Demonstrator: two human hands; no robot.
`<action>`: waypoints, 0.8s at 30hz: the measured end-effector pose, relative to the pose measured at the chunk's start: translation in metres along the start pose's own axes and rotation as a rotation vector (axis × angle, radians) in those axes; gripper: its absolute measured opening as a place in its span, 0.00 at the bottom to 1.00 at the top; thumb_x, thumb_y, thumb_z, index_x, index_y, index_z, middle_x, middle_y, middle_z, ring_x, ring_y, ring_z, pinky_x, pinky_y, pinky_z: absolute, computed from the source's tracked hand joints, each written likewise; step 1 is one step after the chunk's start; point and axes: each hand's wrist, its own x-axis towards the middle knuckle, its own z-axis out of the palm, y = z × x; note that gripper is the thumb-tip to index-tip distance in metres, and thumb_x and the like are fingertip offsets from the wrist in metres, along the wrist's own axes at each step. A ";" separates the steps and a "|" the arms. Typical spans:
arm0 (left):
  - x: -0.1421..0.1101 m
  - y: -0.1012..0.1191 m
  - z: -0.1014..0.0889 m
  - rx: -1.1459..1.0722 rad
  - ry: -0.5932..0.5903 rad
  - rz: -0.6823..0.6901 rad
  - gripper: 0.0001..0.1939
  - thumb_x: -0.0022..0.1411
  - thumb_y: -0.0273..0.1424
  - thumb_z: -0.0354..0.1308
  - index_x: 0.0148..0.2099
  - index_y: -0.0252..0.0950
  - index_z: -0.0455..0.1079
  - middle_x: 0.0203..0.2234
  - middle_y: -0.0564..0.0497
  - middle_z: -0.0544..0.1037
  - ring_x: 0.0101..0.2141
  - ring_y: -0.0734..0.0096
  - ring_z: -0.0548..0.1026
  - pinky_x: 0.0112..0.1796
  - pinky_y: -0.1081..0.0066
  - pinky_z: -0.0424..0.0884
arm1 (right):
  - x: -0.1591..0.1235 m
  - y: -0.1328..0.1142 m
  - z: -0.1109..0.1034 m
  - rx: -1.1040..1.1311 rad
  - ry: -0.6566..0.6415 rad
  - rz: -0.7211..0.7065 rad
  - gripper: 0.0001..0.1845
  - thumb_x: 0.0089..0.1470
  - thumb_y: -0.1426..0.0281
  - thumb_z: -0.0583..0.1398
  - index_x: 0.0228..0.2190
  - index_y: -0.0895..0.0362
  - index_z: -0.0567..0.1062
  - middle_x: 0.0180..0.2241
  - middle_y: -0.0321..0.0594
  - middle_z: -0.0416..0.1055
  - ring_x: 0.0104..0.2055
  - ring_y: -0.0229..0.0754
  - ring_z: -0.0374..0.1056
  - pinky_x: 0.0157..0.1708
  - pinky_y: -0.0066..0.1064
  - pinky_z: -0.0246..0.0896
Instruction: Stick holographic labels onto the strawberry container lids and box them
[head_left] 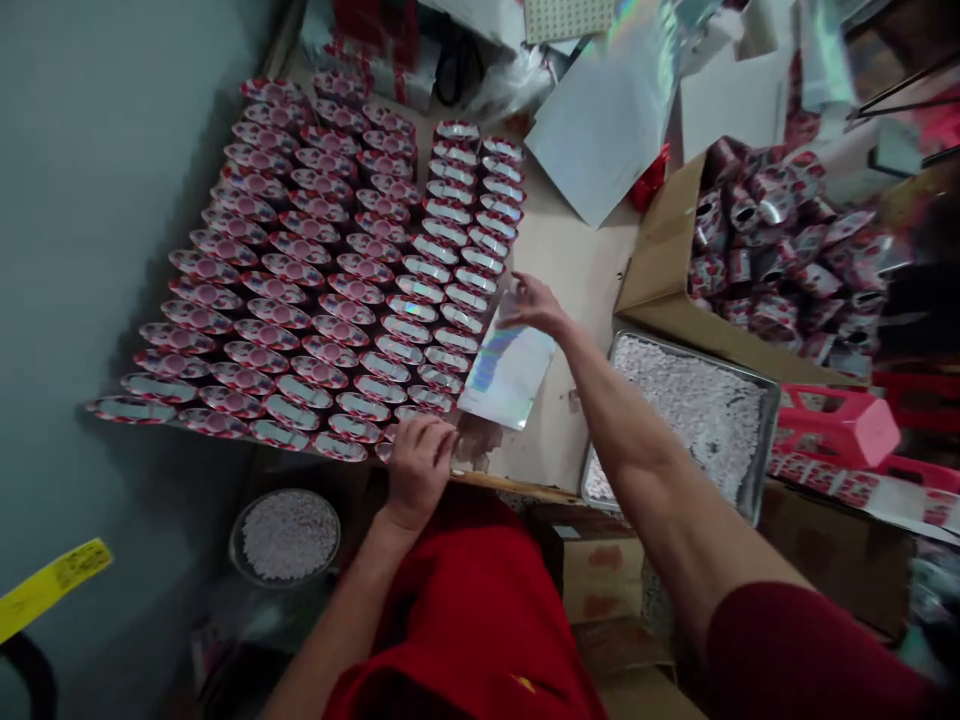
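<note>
A red garment (487,600) lies nearest the camera, below the edge of the table (577,260). The left hand (420,465), fingers bunched, rests by the near end of the oval-topped containers (343,333); whether it pinches anything cannot be told. The right hand (534,305), well apart from it, curls over the far end of a shiny sheet (510,385); its grip, too, is unclear. The containers stand upright in close rows left of the sheet, presumably to save space and keep their tops accessible. The metal tray (771,425) of pale pieces (675,395) and the open carton (664,245) of jumbled containers sit rightward, probably for easy reach.
</note>
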 end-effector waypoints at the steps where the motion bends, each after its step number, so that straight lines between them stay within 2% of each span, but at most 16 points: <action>1: -0.004 0.007 0.010 -0.014 -0.004 -0.012 0.04 0.69 0.27 0.60 0.45 0.40 0.74 0.41 0.46 0.79 0.44 0.60 0.75 0.49 0.60 0.72 | 0.013 0.003 -0.001 0.054 -0.101 -0.036 0.60 0.21 0.67 0.80 0.60 0.58 0.72 0.52 0.47 0.76 0.54 0.57 0.70 0.55 0.47 0.67; 3: -0.005 0.015 0.024 -0.018 -0.003 -0.044 0.09 0.69 0.26 0.60 0.50 0.40 0.73 0.45 0.45 0.79 0.47 0.60 0.76 0.53 0.60 0.72 | 0.024 0.005 -0.003 0.174 -0.307 -0.062 0.47 0.24 0.64 0.80 0.51 0.59 0.79 0.42 0.42 0.79 0.46 0.51 0.72 0.48 0.40 0.69; 5: 0.003 0.018 0.031 -0.009 0.002 -0.080 0.12 0.69 0.26 0.59 0.54 0.39 0.72 0.49 0.43 0.79 0.51 0.59 0.77 0.55 0.58 0.72 | 0.015 0.006 -0.013 0.278 -0.481 -0.043 0.31 0.29 0.61 0.79 0.38 0.60 0.82 0.33 0.38 0.78 0.37 0.45 0.72 0.41 0.35 0.68; 6: 0.011 0.019 0.033 -0.012 0.000 -0.101 0.14 0.69 0.27 0.60 0.55 0.39 0.72 0.50 0.43 0.79 0.52 0.58 0.77 0.56 0.58 0.72 | 0.006 0.008 -0.023 0.326 -0.545 -0.031 0.27 0.31 0.59 0.78 0.33 0.60 0.82 0.30 0.38 0.78 0.35 0.42 0.71 0.38 0.33 0.67; 9: 0.039 0.025 0.040 -0.078 -0.044 -0.186 0.20 0.64 0.28 0.65 0.58 0.39 0.72 0.54 0.41 0.79 0.56 0.55 0.75 0.60 0.54 0.70 | -0.027 0.013 -0.059 0.469 -0.665 -0.020 0.21 0.38 0.58 0.77 0.31 0.59 0.83 0.29 0.38 0.78 0.32 0.38 0.71 0.35 0.31 0.64; 11: 0.056 0.031 0.047 -0.174 -0.133 -0.298 0.26 0.55 0.31 0.73 0.56 0.40 0.74 0.53 0.41 0.79 0.56 0.51 0.75 0.59 0.54 0.70 | -0.044 0.016 -0.080 0.558 -0.668 -0.010 0.20 0.39 0.59 0.76 0.31 0.60 0.83 0.28 0.38 0.79 0.30 0.38 0.71 0.34 0.30 0.63; 14: 0.070 0.040 0.062 -0.468 -0.304 -0.607 0.26 0.46 0.38 0.78 0.48 0.38 0.79 0.40 0.45 0.83 0.43 0.54 0.80 0.47 0.61 0.76 | -0.055 0.020 -0.095 0.703 -0.541 0.050 0.19 0.38 0.62 0.77 0.30 0.60 0.82 0.27 0.38 0.78 0.28 0.36 0.69 0.31 0.29 0.61; 15: 0.072 0.042 0.066 -0.593 -0.293 -0.723 0.24 0.46 0.40 0.77 0.45 0.37 0.80 0.36 0.46 0.83 0.38 0.59 0.80 0.42 0.64 0.76 | -0.055 0.021 -0.095 0.736 -0.497 0.076 0.19 0.37 0.62 0.77 0.30 0.60 0.82 0.27 0.38 0.78 0.28 0.37 0.69 0.32 0.30 0.61; 17: 0.074 0.043 0.071 -0.797 -0.142 -0.907 0.23 0.48 0.44 0.75 0.43 0.35 0.80 0.33 0.48 0.83 0.33 0.65 0.79 0.38 0.68 0.75 | -0.055 0.022 -0.088 0.713 -0.394 0.106 0.17 0.39 0.63 0.77 0.30 0.59 0.82 0.27 0.39 0.78 0.29 0.39 0.69 0.33 0.32 0.62; 19: 0.075 0.042 0.072 -0.876 0.035 -0.994 0.25 0.46 0.42 0.76 0.44 0.34 0.80 0.34 0.48 0.83 0.31 0.68 0.78 0.37 0.69 0.74 | -0.059 0.018 -0.074 0.517 -0.212 0.067 0.14 0.43 0.65 0.75 0.32 0.58 0.82 0.28 0.40 0.78 0.32 0.44 0.70 0.37 0.36 0.64; 20: 0.076 0.040 0.071 -0.876 0.077 -1.020 0.26 0.44 0.41 0.77 0.45 0.33 0.80 0.33 0.49 0.83 0.30 0.69 0.78 0.36 0.70 0.74 | -0.065 0.013 -0.065 0.362 -0.089 0.017 0.13 0.47 0.67 0.73 0.36 0.58 0.82 0.32 0.43 0.79 0.36 0.48 0.71 0.40 0.40 0.65; 22: 0.079 0.036 0.069 -0.858 0.096 -1.070 0.26 0.42 0.37 0.77 0.44 0.32 0.80 0.31 0.50 0.83 0.29 0.70 0.77 0.34 0.70 0.73 | -0.083 0.000 -0.042 0.029 0.130 -0.135 0.16 0.54 0.71 0.69 0.46 0.57 0.81 0.45 0.49 0.80 0.49 0.55 0.71 0.50 0.46 0.63; 24: 0.082 0.031 0.067 -0.879 0.083 -1.130 0.23 0.43 0.36 0.75 0.41 0.31 0.80 0.28 0.50 0.82 0.28 0.69 0.77 0.33 0.70 0.72 | -0.107 -0.017 -0.014 -0.216 0.189 -0.325 0.20 0.62 0.73 0.61 0.56 0.56 0.77 0.56 0.52 0.75 0.60 0.58 0.65 0.58 0.50 0.56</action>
